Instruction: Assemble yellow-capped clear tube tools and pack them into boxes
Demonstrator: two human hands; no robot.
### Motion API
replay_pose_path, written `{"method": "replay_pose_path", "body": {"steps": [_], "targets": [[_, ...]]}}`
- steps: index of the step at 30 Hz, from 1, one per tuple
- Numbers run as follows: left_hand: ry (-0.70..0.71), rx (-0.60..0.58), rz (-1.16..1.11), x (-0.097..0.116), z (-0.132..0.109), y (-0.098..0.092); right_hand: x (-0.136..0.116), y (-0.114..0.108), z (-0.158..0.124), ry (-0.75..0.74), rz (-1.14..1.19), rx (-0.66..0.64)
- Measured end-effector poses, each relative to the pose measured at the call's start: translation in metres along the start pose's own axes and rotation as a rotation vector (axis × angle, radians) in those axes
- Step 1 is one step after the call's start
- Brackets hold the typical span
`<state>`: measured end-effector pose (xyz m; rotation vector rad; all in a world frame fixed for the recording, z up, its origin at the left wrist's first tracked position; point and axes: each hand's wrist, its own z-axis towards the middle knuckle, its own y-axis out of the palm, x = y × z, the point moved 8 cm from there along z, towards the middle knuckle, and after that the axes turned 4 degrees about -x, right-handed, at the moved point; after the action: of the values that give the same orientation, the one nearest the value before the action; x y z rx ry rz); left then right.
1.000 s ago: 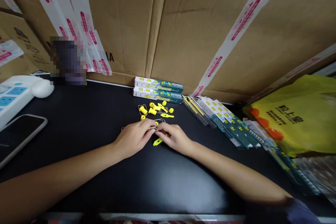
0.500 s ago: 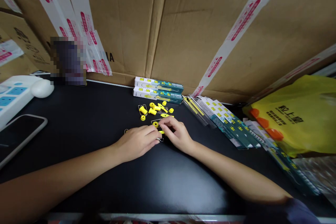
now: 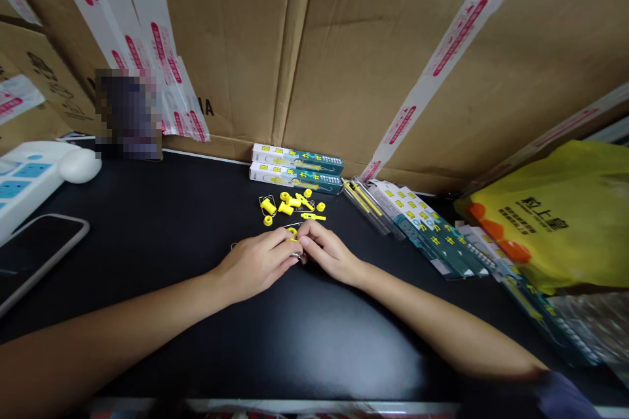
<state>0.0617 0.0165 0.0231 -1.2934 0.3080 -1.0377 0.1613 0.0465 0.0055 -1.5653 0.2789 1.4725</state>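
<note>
Left hand (image 3: 255,266): pinches metal piece (image 3: 297,255), frame centre
Metal piece: slants toward lower right
Right hand (image 3: 330,254): just beside; grip hidden, cannot tell

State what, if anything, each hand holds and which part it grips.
The left hand holds a metal piece, its gripped part hidden. Whether the right hand holds anything is unclear.

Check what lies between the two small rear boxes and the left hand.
In the head view, loose yellow parts lie between the small rear boxes and left hand.
</note>
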Motion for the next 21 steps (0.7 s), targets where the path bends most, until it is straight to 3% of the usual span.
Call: {"method": "replay_pose_path", "body": {"steps": [9,15,21], "targets": [[-0.097,0.074,-0.061,-0.010,0.001,-0.006,0.004,0.001,0.002,0.025,0.356,0.079],[-0.261,0.131,-0.117,-0.027,0.000,-0.013,0.011,-0.002,0.004,0.049,0.427,0.082],[-0.293,0.145,-0.107,-0.030,-0.001,-0.014,0.012,0.004,0.005,0.030,0.465,0.035]]}}
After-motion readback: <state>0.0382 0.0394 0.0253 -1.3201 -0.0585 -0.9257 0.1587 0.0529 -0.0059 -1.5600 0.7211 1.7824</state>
